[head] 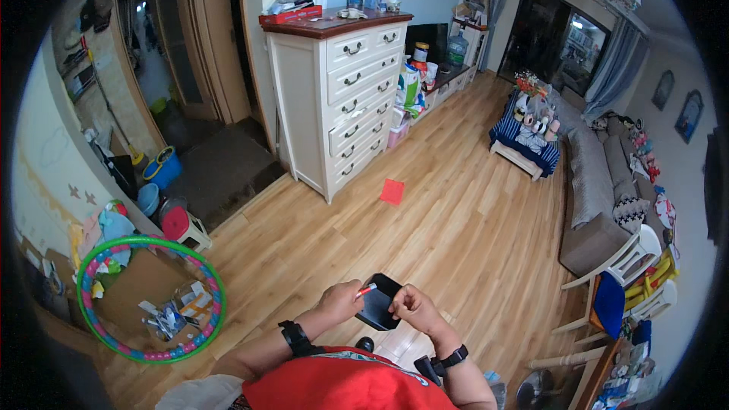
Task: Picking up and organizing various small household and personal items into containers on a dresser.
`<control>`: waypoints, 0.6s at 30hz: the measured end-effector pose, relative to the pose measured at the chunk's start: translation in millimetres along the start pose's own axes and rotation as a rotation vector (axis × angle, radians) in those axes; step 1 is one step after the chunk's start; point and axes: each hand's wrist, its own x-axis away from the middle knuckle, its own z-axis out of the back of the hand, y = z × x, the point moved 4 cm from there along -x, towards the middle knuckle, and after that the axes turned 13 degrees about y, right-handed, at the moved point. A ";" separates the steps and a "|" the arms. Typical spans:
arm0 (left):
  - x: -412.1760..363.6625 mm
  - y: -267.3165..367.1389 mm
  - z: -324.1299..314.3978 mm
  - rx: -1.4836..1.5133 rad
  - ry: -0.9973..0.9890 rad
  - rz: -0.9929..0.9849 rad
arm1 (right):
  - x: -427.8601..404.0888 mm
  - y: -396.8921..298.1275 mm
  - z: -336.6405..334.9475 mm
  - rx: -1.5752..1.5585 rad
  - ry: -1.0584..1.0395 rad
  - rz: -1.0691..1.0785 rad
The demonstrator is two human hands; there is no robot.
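My left hand (342, 299) is closed around a small red stick-like item with a white end (366, 290), which points up and right over a black tray (376, 310). My right hand (414, 307) is at the tray's right side, fingers curled at its rim; whether it grips the rim or something small cannot be told. The tray is in front of my body, above the wooden floor. A red square sheet (392, 191) lies flat on the floor farther ahead, near the white chest of drawers.
The white chest of drawers (353, 85) stands ahead. At left, a hula hoop (220, 296) surrounds a cardboard box holding loose items, near a red-topped stool (181, 225). A grey sofa (595, 239), white chairs (638, 256) and a cloth-covered low table (527, 145) stand at right.
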 end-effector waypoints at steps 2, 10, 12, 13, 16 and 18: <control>-14.5 4.7 -16.3 0.012 -0.022 -0.005 | -5.2 -4.4 11.1 0.061 0.008 0.033; -71.8 23.3 -49.8 0.001 -0.139 -0.010 | -22.6 -41.7 53.6 0.428 0.129 0.179; -84.1 25.7 -53.6 0.003 -0.150 0.009 | -33.4 -47.4 56.6 0.644 0.101 0.422; -91.6 25.5 -56.0 -0.001 -0.162 0.024 | -36.5 -53.2 55.0 0.849 0.073 0.673; -111.3 13.6 -70.9 0.063 -0.019 -0.044 | -50.6 -61.7 60.7 1.019 0.070 0.568; -128.5 8.0 -74.4 0.062 -0.012 -0.013 | -64.8 -64.1 67.9 1.086 0.085 0.524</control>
